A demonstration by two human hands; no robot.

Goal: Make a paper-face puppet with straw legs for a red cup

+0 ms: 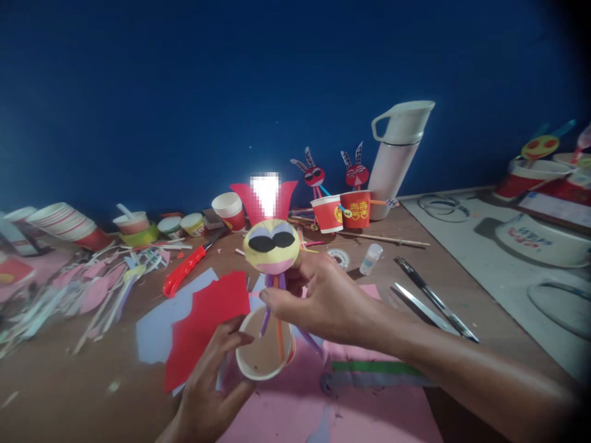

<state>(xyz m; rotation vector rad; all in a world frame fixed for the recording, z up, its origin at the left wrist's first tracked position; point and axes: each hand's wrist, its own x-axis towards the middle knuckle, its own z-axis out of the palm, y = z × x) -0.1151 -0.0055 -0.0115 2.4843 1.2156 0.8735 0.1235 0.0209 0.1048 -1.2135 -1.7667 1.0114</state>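
Note:
My right hand point(325, 295) pinches a paper puppet point(282, 251) just below its yellow head. The puppet has dark eyes and a tall red top, partly hidden by a pixelated patch. Its orange and purple legs point(279, 335) reach down into a paper cup point(259, 363). The cup tilts so that I can see inside it. My left hand point(212, 372) grips the cup by its left side, with thumb and fingers at the rim. Under the hands lie pink paper point(364, 406) and a piece of red paper point(210, 320).
A red-handled cutter point(184, 271) and paper scraps point(96, 286) lie left. Behind stand stacked cups point(69, 224), two red puppets in cups point(330, 215) and a leaning white flask point(397, 166). Scissors point(422, 311), a pen point(436, 298) and a small bottle point(370, 258) are right.

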